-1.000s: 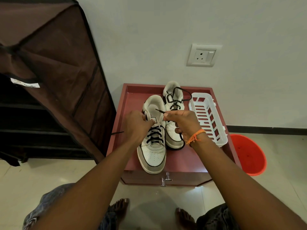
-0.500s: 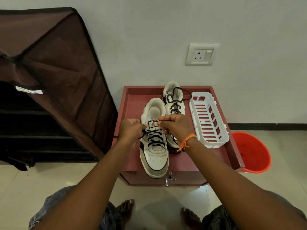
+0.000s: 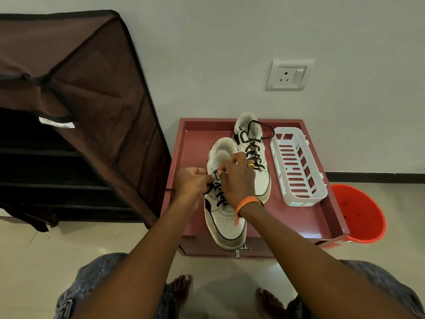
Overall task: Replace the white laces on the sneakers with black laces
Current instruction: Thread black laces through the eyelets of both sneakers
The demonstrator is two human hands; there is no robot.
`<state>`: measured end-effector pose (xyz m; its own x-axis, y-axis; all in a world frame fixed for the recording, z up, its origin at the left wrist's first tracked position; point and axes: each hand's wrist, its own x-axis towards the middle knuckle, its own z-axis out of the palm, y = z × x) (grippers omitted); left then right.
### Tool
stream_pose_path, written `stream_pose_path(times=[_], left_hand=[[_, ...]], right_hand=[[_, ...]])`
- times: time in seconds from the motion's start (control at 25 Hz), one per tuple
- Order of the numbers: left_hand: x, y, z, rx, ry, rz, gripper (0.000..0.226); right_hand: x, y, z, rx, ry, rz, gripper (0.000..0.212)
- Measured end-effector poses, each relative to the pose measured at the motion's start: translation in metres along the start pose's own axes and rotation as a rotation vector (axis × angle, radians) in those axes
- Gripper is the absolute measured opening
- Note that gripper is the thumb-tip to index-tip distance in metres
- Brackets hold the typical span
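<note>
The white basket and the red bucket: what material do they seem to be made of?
The basket looks like moulded plastic, slightly glossy: thin slatted walls in one piece. The bucket also seems plastic: uniform orange-red colour, smooth thin rim. Neither can be confirmed by look alone.

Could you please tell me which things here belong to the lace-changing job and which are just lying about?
Part of the job:
- near sneaker, being laced
- black lace, pinched by left hand and right hand
- far sneaker, already black-laced

Just lying about:
- white plastic basket
- red tray-top cabinet
- orange bucket
- brown fabric shoe rack
- wall socket
</note>
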<state>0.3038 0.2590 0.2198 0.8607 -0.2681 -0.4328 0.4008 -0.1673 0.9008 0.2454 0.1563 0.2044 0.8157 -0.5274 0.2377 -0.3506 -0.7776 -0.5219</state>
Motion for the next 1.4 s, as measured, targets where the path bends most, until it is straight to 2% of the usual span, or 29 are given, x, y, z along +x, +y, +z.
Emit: stream_pose_path(times=[0.2,0.4,0.52,0.68,0.8,0.88,1.12,1.2,1.4], left_hand=[[0.002,0.001,0.0,-0.004,-0.007,-0.008,0.011],[0.001,-0.001,0.001,-0.008,0.004,-0.013,0.019],[-0.001,0.0,0.002,0.031,-0.019,0.031,0.016],[-0.004,0.003,0.001,0.091,-0.039,0.065,0.014],[0.001,0.007,-0.004,0.061,-0.097,-0.017,0.006],[0.002,0.009,-0.006,0.029,-0.094,-0.068,0.013],[0.002,0.004,-0.004,-0.005,-0.057,-0.012,0.009],[0.004,0.003,-0.006,0.066,-0.067,0.035,0.01],[0.013,0.01,-0.009,0.525,-0.076,0.2,0.021]], right_hand=[[0.001,-0.005,0.004,-0.065,-0.035,0.049,0.008],[0.001,-0.005,0.005,-0.158,-0.065,-0.006,0.007],[0.001,-0.004,0.004,-0.204,-0.104,-0.026,0.011],[0.002,-0.004,0.002,-0.139,-0.146,0.003,0.013],[0.007,0.0,0.0,-0.07,-0.15,0.065,0.014],[0.011,0.003,-0.003,-0.005,-0.186,0.094,0.012],[0.018,0.011,-0.001,0.037,-0.231,0.111,0.008],[0.019,0.012,0.001,0.063,-0.226,0.114,0.008],[0.026,0.017,-0.004,0.07,-0.293,0.054,0.005]])
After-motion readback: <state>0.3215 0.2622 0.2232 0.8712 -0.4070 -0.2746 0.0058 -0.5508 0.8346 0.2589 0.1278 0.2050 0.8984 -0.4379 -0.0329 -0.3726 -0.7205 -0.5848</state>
